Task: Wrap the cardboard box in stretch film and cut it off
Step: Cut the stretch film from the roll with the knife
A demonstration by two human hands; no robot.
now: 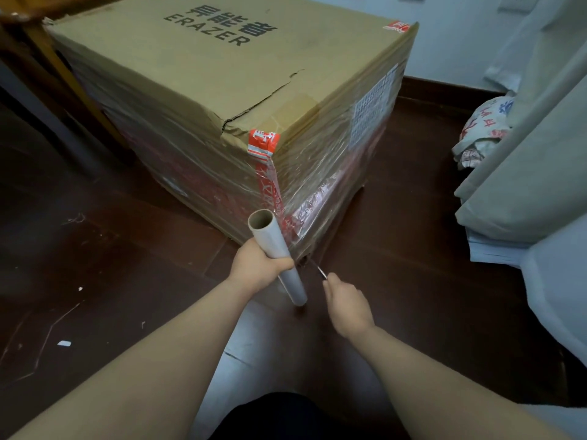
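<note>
While the left hand (259,265) curls its fingers round the nearly spent roll of clear stretch film on its grey cardboard tube (277,256), holding it tilted just off the near bottom corner of the box, the right hand (346,304) pinches a thin metal blade (318,270) whose tip points at the film between tube and box. The large brown cardboard box (222,77) stands on the dark wooden floor (95,249), its two visible sides already covered in glossy film over the red-and-white tape (265,147) at the corner. Wrapping looks all but done; cutting the film free appears to be what remains. Whether the tool is scissors or a knife is hard to tell, and whether the blade already touches the film cannot be made out. The box's far sides are hidden.
</note>
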